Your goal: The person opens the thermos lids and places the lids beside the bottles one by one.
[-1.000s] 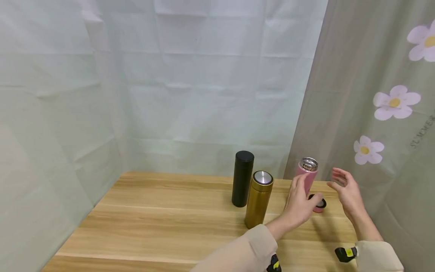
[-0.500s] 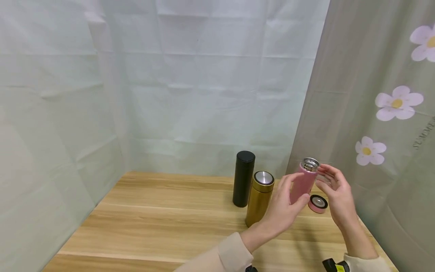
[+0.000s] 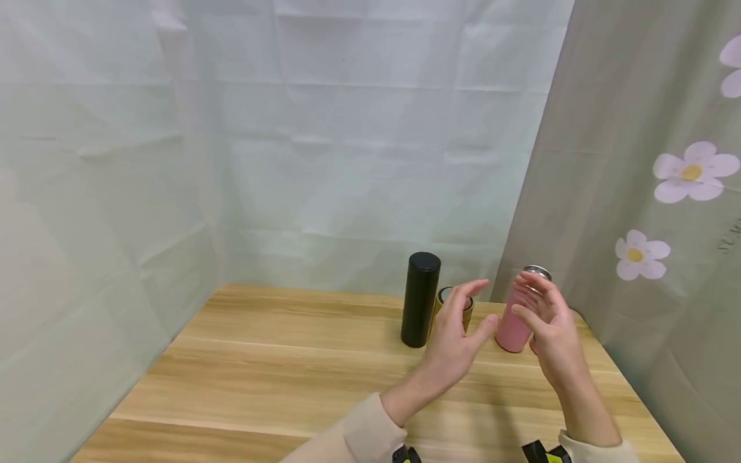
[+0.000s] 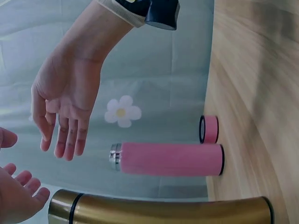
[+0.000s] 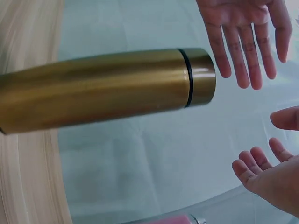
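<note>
Both hands are held above the table with nothing in them. My left hand point(image 3: 450, 347) is in front of the gold thermos point(image 5: 126, 88) and, in the head view, covers most of it. My right hand point(image 3: 554, 337) hovers nearer the camera than the pink thermos point(image 3: 512, 329) and overlaps its upper part. That thermos stands upright with its bare steel mouth point(image 4: 115, 156) uncovered. Its pink lid point(image 4: 211, 129) lies on the table beside it, mostly behind the right hand in the head view. Fingers of both hands are spread and slightly bent, apart from the bottles.
A black thermos point(image 3: 420, 301) stands upright just left of the gold one. The wooden table point(image 3: 278, 360) reaches to pale cloth hangings point(image 3: 359, 167) at the back and sides. A flower print point(image 3: 642, 255) marks the right-hand cloth.
Both hands have moved left, away from the pink thermos, to the front of the gold one. The pink thermos and lid stay standing on the table. The head view has shifted slightly.
</note>
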Demonstrator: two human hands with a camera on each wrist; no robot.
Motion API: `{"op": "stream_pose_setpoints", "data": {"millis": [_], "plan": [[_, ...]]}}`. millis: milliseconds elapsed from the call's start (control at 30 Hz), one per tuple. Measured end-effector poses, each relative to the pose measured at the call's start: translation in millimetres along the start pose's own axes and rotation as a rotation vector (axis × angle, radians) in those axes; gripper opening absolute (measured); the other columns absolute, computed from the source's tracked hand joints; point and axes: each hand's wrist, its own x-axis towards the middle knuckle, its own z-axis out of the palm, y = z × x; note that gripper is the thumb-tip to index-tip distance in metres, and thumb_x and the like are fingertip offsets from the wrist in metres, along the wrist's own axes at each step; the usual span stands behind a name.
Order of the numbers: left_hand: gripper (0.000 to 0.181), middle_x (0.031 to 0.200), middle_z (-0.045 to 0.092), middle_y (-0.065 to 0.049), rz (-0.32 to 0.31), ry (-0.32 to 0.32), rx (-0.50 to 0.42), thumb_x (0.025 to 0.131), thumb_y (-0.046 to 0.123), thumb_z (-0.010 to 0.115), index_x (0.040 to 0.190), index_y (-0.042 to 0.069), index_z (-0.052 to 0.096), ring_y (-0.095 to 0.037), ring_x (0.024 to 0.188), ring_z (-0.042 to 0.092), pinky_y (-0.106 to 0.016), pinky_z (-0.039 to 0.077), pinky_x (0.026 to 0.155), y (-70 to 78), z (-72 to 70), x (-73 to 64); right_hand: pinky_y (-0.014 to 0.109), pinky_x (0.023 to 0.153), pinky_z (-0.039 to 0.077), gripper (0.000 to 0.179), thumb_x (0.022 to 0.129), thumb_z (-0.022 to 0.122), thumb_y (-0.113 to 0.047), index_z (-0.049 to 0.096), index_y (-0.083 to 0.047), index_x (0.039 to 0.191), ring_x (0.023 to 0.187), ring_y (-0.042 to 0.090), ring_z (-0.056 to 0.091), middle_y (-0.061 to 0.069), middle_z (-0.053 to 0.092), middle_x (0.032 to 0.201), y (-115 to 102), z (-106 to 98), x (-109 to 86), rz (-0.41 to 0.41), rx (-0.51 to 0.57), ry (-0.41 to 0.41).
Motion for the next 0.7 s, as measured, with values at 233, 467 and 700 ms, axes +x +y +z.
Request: {"op": "stream_pose_setpoints", "data": {"millis": [233,467,700], "plan": [[0.049,0.147,0.054,-0.004,0.009,0.046,-0.008,0.104,0.02,0.063,0.15,0.014,0.049,-0.014,0.137,0.049,-0.04,0.041,0.115,-0.6,-6.8,0.9,0.014,0.111,0.036,0.058,0.105,0.056,0.002,0.036,-0.008,0.158,0.144,0.012,0.038,0.002,0.044,0.153,-1,6,-3.7,0.03,-0.038,-0.043],[0.049,0.15,0.051,0.0,-0.022,0.069,-0.004,0.104,0.021,0.063,0.151,0.017,0.049,-0.015,0.141,0.046,-0.047,0.038,0.118,0.4,-20.1,2.7,0.015,0.117,0.027,0.062,0.106,0.057,-0.005,0.031,-0.009,0.162,0.152,0.017,0.028,0.004,0.037,0.161,2,13,-6.8,0.067,-0.11,-0.037],[0.049,0.152,0.047,0.003,-0.049,0.064,0.012,0.103,0.021,0.065,0.15,0.021,0.051,-0.015,0.145,0.04,-0.052,0.032,0.12,-0.7,-28.6,-0.1,0.012,0.117,0.025,0.064,0.106,0.058,-0.008,0.029,-0.01,0.163,0.158,0.027,0.018,0.01,0.03,0.167,8,18,-11.5,0.104,-0.154,-0.032]]}}
